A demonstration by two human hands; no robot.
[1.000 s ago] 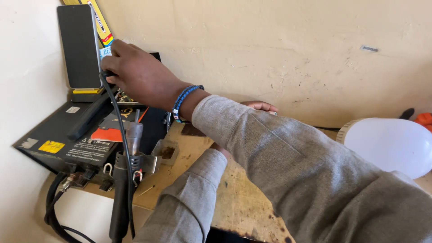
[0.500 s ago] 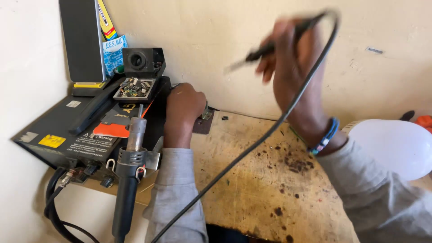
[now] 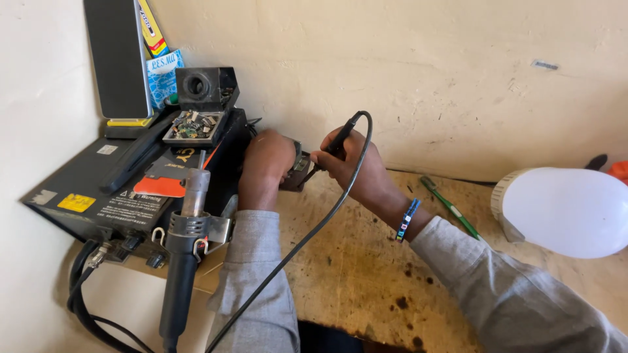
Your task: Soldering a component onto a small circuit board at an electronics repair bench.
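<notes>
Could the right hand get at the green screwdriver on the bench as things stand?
Probably yes, once freed: the green screwdriver lies uncovered beside the right forearm, but the right hand is gripping the soldering iron.

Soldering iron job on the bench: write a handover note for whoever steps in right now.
Right hand: holds the soldering iron like a pen, tip down at a small part; its cord loops back toward the body.
Left hand: fingers steady that small part on the wooden bench, beside the black soldering station.
Hot air gun hangs in its holder on the station's front. A green screwdriver and a white bulb lie to the right.
Done: iron is in hand and part is braced.
Left: cannot tell whether any joint is made; the hands hide it.
</notes>
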